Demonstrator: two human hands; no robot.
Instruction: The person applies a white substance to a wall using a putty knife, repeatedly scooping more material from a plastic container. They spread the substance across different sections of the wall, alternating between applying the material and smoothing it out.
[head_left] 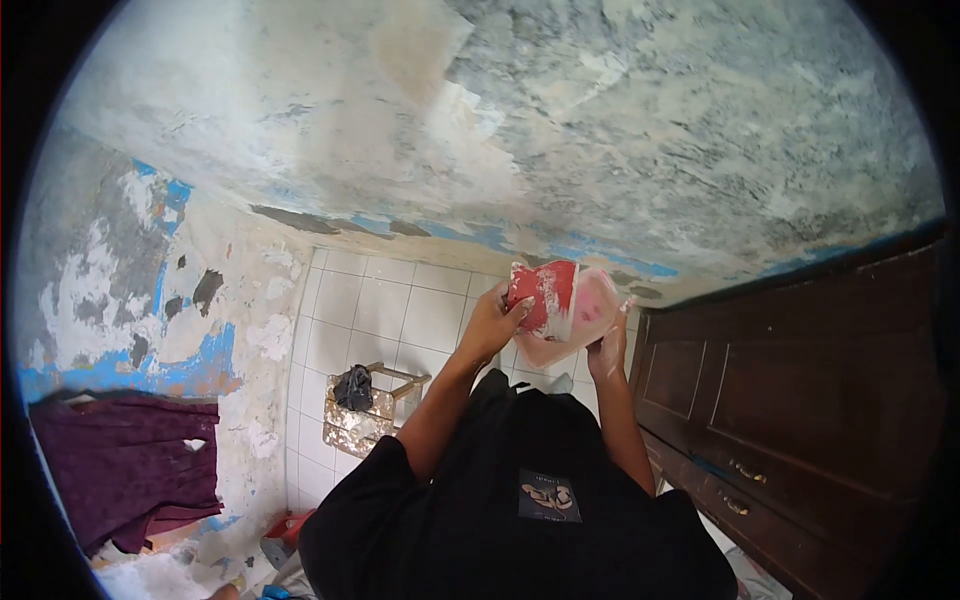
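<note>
My left hand [488, 326] is closed on a red putty spreader [541, 298], a flat blade with white filler smeared along its right edge. That edge meets a translucent, pinkish plastic container [597, 300], which is tilted and has pink and white residue inside. At the container's right side, my right hand [610, 352] grips it from beneath, and some of those fingers are hidden behind it. White filler marks the fingers of the right hand. Both things are held in front of my chest, close to the patchy wall [640, 140].
A paint-spattered wooden stool [358, 422] with a black plastic bag [353, 388] on it stands on the white tiled floor [379, 305]. To the right is a dark wooden cabinet [800, 390]. A purple curtain [135, 465] hangs at the left wall.
</note>
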